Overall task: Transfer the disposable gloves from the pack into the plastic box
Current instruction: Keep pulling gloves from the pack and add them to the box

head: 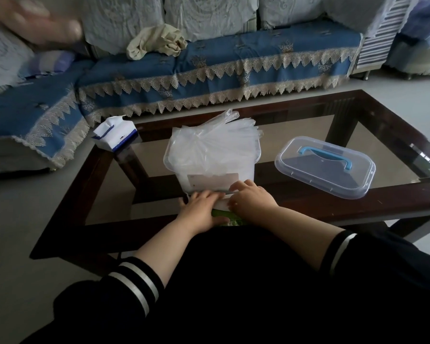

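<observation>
gloves heaped in plastic box, hands on pack

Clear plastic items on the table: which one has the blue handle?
The lid, lying flat on the glass table to the right of the plastic box. The box has no handle and is stuffed with disposable gloves.

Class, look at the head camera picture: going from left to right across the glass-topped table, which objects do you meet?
White and blue tissue pack → clear plastic box stuffed with transparent disposable gloves → clear rectangular lid with a blue handle.
</observation>
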{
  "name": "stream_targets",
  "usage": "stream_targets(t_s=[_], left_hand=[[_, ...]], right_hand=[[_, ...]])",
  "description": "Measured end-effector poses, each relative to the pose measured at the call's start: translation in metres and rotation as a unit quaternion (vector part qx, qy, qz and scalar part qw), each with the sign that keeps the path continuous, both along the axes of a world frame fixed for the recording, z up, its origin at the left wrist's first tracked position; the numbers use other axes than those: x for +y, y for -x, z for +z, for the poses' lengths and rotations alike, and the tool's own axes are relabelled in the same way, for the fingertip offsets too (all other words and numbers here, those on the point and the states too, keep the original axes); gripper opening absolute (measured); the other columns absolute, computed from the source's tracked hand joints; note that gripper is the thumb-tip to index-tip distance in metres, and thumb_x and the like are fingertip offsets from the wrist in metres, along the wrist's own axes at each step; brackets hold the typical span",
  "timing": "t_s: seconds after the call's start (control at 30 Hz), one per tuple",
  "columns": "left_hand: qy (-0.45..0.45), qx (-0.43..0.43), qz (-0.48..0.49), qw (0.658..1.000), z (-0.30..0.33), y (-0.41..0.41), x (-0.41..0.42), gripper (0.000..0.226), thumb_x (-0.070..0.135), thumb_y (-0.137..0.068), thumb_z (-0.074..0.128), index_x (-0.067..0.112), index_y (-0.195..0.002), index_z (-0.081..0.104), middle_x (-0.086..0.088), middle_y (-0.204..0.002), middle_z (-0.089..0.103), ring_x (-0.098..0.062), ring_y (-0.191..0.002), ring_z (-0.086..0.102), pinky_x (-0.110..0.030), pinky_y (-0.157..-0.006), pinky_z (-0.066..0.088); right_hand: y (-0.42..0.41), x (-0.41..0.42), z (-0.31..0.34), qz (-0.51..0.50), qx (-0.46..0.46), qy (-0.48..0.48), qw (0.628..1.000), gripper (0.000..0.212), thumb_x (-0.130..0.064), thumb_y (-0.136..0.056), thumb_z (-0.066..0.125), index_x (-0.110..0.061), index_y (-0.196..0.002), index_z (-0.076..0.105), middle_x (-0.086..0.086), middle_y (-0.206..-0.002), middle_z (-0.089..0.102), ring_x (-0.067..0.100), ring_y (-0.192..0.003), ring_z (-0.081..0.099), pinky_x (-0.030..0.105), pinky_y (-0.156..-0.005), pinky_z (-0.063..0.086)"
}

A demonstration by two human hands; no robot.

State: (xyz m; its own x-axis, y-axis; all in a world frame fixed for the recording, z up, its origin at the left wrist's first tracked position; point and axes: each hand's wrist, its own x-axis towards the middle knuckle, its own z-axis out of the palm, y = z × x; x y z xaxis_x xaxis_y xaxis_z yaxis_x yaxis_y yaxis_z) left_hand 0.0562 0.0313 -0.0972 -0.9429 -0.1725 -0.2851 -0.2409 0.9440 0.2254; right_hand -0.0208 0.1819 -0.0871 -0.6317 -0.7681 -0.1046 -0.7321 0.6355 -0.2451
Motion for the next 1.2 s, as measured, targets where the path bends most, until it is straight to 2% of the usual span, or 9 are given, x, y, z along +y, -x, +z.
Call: stream_targets(t_s=[0.27, 0.47, 0.63, 0.73, 0.83, 0.9, 0.97, 1.13, 1.2], left_hand=[[-0.112, 0.031, 0.019, 0.993, -0.013, -0.001, -0.008, 0.073, 0.048, -0.085, 0.068, 0.033, -0.147, 0.034, 0.003, -0.152, 0.029, -0.025, -0.140, 0.020, -0.039, -0.117, 0.020], [-0.142, 0.028, 0.025, 0.989, -0.011, 0.000, -0.012, 0.071, 0.040, -0.084, 0.072, 0.032, -0.145, 0.037, 0.000, -0.150, 0.032, -0.026, -0.140, 0.020, -0.041, -0.117, 0.020], [-0.136, 0.020, 0.012, 0.990, -0.010, 0.003, -0.012, 0.072, 0.043, -0.082, 0.073, 0.030, -0.144, 0.040, -0.001, -0.146, 0.036, -0.025, -0.137, 0.025, -0.040, -0.116, 0.023], [-0.131, 0.028, 0.018, 0.991, -0.008, 0.003, -0.011, 0.070, 0.040, -0.082, 0.074, 0.029, -0.144, 0.042, -0.002, -0.144, 0.038, -0.026, -0.136, 0.027, -0.037, -0.114, 0.024], [-0.126, 0.029, 0.020, 0.991, -0.006, 0.004, -0.009, 0.059, 0.039, -0.082, 0.075, 0.023, -0.135, 0.054, -0.005, -0.139, 0.044, -0.028, -0.135, 0.031, -0.036, -0.111, 0.031], [-0.084, 0.031, 0.014, 0.996, -0.006, 0.004, -0.006, 0.052, 0.042, -0.082, 0.073, 0.015, -0.124, 0.059, -0.008, -0.133, 0.048, -0.027, -0.131, 0.036, -0.032, -0.106, 0.033], [-0.061, 0.030, 0.010, 0.998, -0.005, 0.003, -0.003, 0.057, 0.044, -0.083, 0.072, 0.010, -0.126, 0.055, -0.011, -0.134, 0.044, -0.028, -0.130, 0.035, -0.032, -0.106, 0.031], [-0.029, -0.004, -0.002, 1.000, 0.007, -0.005, -0.003, 0.068, 0.052, -0.086, 0.064, 0.025, -0.143, 0.038, 0.000, -0.150, 0.030, -0.028, -0.141, 0.022, -0.054, -0.113, 0.025], [-0.033, 0.025, 0.023, 0.999, 0.015, -0.012, -0.007, 0.073, 0.052, -0.084, 0.066, 0.027, -0.146, 0.037, 0.003, -0.152, 0.033, -0.025, -0.142, 0.025, -0.048, -0.114, 0.027]], right_hand=[[-0.001, 0.002, 0.001, -0.106, -0.124, 0.186, 0.969, 0.010, -0.017, -0.085, 0.066, -0.013, -0.090, 0.073, 0.006, -0.117, 0.059, 0.023, -0.112, 0.051, 0.031, -0.094, 0.041], [0.003, 0.019, 0.018, -0.163, -0.225, 0.303, 0.912, 0.014, -0.016, -0.089, 0.065, -0.004, -0.095, 0.070, 0.001, -0.084, 0.065, 0.012, -0.080, 0.057, 0.014, -0.062, 0.041], [0.002, 0.019, 0.012, -0.136, -0.204, 0.204, 0.948, 0.040, -0.033, -0.082, 0.073, -0.012, -0.114, 0.063, -0.001, -0.105, 0.060, 0.017, -0.098, 0.058, 0.026, -0.079, 0.044], [0.001, 0.015, 0.009, -0.123, -0.170, 0.222, 0.952, 0.028, -0.026, -0.086, 0.069, -0.007, -0.106, 0.069, 0.006, -0.106, 0.065, 0.021, -0.098, 0.059, 0.027, -0.081, 0.043], [-0.004, 0.018, 0.019, -0.137, -0.270, 0.346, 0.888, 0.015, -0.017, -0.086, 0.070, -0.003, -0.091, 0.070, 0.004, -0.080, 0.064, 0.011, -0.074, 0.055, 0.017, -0.065, 0.041], [-0.009, 0.023, 0.026, -0.132, -0.398, 0.461, 0.782, 0.006, -0.011, -0.084, 0.070, -0.005, -0.087, 0.070, 0.000, -0.075, 0.067, 0.008, -0.071, 0.060, 0.015, -0.070, 0.048], [-0.013, 0.029, 0.031, -0.110, -0.448, 0.545, 0.700, 0.009, -0.018, -0.076, 0.073, -0.011, -0.082, 0.071, 0.004, -0.082, 0.069, 0.014, -0.080, 0.063, 0.028, -0.081, 0.052], [-0.019, 0.036, 0.036, -0.089, -0.282, 0.603, 0.740, 0.008, -0.014, -0.081, 0.072, -0.022, -0.085, 0.070, -0.006, -0.091, 0.067, 0.011, -0.086, 0.061, 0.034, -0.084, 0.050], [-0.020, 0.038, 0.035, -0.079, -0.187, 0.590, 0.781, 0.016, -0.013, -0.082, 0.073, -0.029, -0.085, 0.071, -0.012, -0.095, 0.067, 0.013, -0.089, 0.063, 0.036, -0.080, 0.051]])
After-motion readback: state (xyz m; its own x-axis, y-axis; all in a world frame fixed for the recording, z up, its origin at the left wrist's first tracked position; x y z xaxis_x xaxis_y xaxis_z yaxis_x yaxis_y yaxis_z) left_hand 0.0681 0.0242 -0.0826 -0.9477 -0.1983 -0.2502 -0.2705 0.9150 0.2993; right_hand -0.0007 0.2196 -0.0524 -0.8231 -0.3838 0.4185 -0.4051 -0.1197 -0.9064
